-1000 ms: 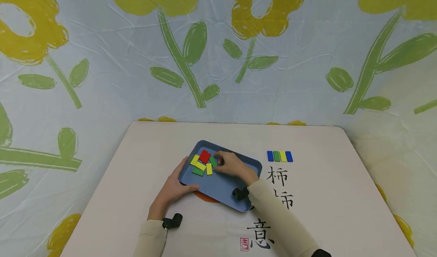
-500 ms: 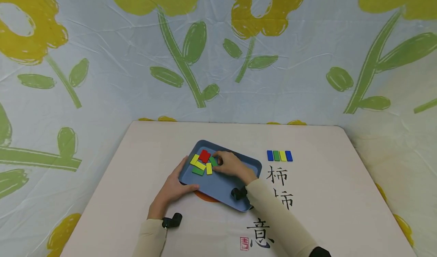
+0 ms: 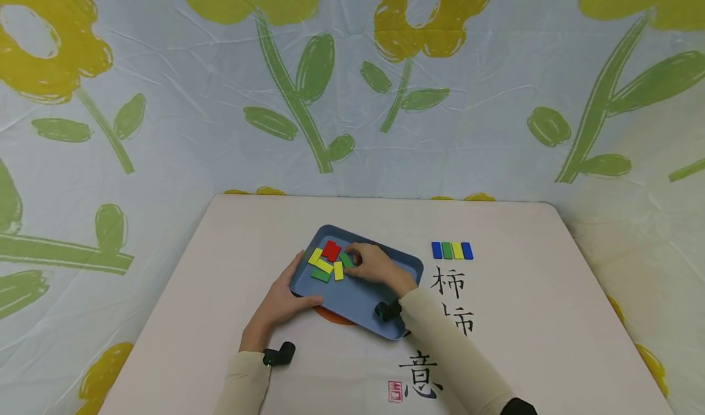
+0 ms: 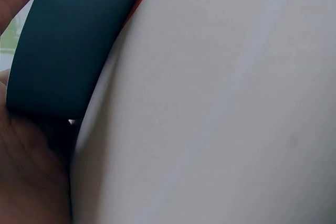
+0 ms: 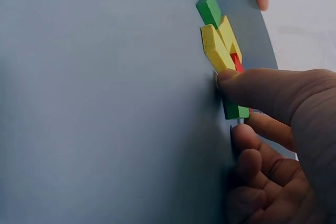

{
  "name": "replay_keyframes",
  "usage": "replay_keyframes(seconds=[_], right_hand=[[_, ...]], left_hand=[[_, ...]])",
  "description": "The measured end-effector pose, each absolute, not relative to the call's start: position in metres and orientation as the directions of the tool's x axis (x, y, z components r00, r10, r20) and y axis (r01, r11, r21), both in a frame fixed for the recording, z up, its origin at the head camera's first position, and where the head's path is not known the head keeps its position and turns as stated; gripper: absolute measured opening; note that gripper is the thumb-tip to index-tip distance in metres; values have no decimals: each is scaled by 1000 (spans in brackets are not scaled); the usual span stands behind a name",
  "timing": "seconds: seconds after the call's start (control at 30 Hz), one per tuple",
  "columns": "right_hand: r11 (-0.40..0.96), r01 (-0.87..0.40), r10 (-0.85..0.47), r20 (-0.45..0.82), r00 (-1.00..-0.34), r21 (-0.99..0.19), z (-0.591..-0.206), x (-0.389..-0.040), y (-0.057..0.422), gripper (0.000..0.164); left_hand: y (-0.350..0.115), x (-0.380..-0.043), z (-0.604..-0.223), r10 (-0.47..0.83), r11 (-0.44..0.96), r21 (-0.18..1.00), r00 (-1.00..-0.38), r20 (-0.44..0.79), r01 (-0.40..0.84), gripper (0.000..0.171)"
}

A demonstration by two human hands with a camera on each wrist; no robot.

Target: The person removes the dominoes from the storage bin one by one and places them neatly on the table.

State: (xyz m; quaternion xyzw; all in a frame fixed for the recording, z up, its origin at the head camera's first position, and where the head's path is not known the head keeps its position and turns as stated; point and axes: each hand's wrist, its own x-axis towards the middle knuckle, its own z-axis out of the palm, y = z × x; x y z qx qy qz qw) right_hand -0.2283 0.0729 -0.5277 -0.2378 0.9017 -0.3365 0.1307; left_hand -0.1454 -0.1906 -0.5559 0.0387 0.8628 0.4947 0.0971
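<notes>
A blue-grey tray (image 3: pixel 352 305) lies aslant on the table with small flat blocks at its left end. My left hand (image 3: pixel 278 302) holds the tray's left corner, thumb along the near rim; its fingertips are partly hidden. My right hand (image 3: pixel 374 265) reaches into the tray and pinches a green block (image 5: pixel 234 109) between thumb and index finger, its other fingers curled. Beside that block lie red blocks (image 3: pixel 330 251), several yellow blocks (image 3: pixel 338 271) and another green block (image 3: pixel 320 275). The right thumb tip is close against a yellow block (image 5: pixel 214 48) in the right wrist view.
Right of the tray, a row of blocks (image 3: pixel 452 251) stands side by side: blue, green, yellow, blue. Black characters (image 3: pixel 421 375) and an orange patch (image 3: pixel 335 317) are printed on the pale table cover (image 3: pixel 551 317). A flower-patterned cloth (image 3: pixel 484 121) hangs behind.
</notes>
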Motion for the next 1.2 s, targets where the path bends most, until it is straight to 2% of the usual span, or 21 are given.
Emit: replay_keyframes(seconds=[0.63,1.2], right_hand=[[627,-332,-498,-35,-867,-705,-489,-219,111,50],[662,-330,-447,-2,-894,-673,-477,-216,159,51]], left_hand=[[-189,-146,-554,157,512,859,-979,-129,-31,115],[-190,-144,-556,140,525,849,-978,-153,-58,114]])
